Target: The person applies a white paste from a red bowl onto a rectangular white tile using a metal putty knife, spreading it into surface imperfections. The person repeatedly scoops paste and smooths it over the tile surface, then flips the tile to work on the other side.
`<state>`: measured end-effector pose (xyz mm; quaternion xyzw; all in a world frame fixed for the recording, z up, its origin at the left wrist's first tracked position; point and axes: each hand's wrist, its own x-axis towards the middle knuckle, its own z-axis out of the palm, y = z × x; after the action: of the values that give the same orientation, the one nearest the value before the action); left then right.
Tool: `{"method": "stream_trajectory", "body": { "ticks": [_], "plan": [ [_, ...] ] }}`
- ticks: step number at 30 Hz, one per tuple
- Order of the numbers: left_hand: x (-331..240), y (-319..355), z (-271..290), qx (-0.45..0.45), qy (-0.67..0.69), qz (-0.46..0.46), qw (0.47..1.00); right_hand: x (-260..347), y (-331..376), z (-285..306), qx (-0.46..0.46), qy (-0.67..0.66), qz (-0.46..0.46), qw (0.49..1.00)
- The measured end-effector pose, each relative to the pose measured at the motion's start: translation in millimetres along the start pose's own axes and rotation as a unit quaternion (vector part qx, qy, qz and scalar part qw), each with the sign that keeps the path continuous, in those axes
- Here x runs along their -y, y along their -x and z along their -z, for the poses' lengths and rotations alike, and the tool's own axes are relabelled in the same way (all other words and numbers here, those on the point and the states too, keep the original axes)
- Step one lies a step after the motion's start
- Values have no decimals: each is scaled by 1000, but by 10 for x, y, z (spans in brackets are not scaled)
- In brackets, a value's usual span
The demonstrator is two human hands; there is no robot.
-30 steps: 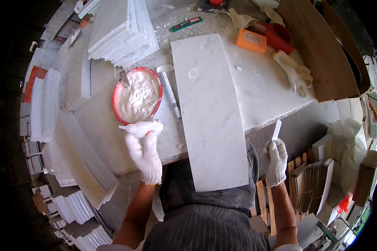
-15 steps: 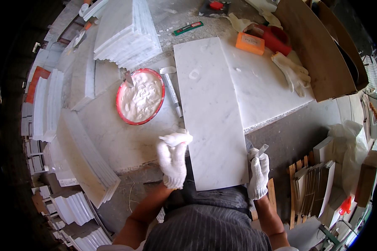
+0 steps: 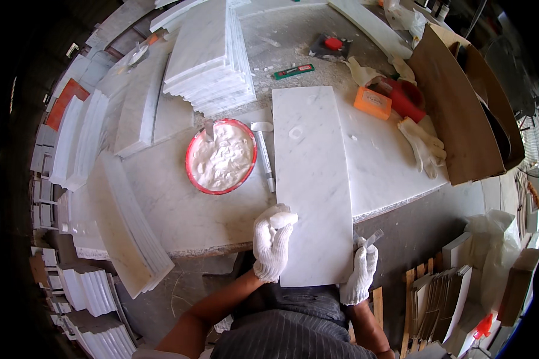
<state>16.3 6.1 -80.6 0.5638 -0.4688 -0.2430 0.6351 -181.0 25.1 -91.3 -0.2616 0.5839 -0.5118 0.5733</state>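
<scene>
A long white marble slab with faint grey veining lies lengthwise before me, its near end overhanging the worktop. A pale ring-shaped mark shows near its far end. At the slab's left edge, my left hand, in a white knit glove, is closed on a white wad, perhaps cloth or paper. My right hand, gloved too, is by the near right edge, its fingers closed around a small flat scraper whose blade sticks out. Left of the slab stands a red-rimmed bowl of white paste with a metal blade in it.
A white marker-like tube lies between bowl and slab. Marble stacks stand far left. A green packet, an orange box, loose gloves and a cardboard box lie beyond. Cartons and boards stand lower right.
The whole view has shifted, so the worktop things appear lower and farther right. My left hand is slightly closer over the slab's edge, the wad more bunched. The right hand still grips the scraper.
</scene>
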Motion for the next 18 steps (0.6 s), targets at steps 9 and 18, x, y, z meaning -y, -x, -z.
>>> {"method": "stream_trajectory", "body": {
  "ticks": [9,18],
  "plan": [
    [231,-629,-87,-19,-35,-6,999,93,-437,-519,-61,13,98,993],
    [35,-329,302,11,-131,-76,988,655,-597,-478,7,188,235,954]
  ]
}}
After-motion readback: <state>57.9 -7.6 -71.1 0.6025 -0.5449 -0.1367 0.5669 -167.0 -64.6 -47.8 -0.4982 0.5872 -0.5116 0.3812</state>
